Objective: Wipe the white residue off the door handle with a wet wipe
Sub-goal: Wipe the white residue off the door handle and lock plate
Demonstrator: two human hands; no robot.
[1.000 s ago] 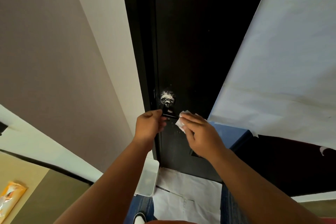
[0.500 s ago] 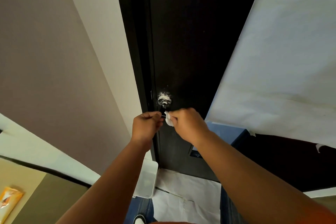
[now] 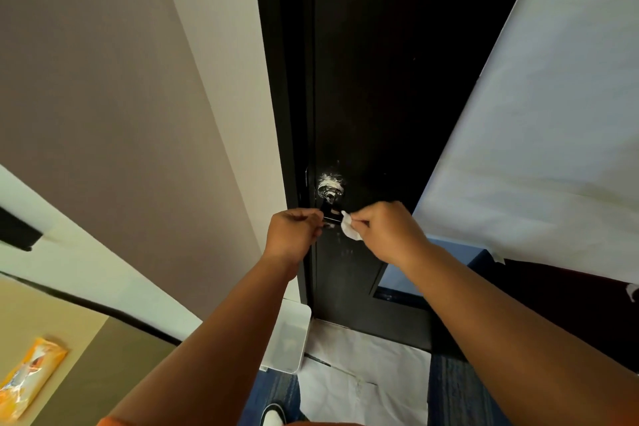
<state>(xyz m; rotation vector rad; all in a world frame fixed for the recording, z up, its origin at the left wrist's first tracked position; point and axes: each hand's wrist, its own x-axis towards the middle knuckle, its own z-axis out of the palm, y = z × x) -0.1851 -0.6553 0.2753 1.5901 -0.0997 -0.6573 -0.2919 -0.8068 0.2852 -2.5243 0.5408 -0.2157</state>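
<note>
Left hand (image 3: 294, 232) grips dark lever door handle (image 3: 331, 214); right hand (image 3: 383, 230) presses crumpled white wet wipe (image 3: 350, 230) against lever; white residue (image 3: 328, 181) above.

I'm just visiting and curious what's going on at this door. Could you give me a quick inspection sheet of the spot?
Surface: dark door, white smears around the lock and specks below the handle.
Job's things: door handle, white residue on the round fitting above it; wet wipe bunched at the handle.
Clutter: white bin by the door; orange packet at lower left.
Grips: left hand closed on the handle's end; right hand pinching the wipe.
Cables: nothing seen.
Surroundings: white paper sheets on the right and on the floor.
</note>
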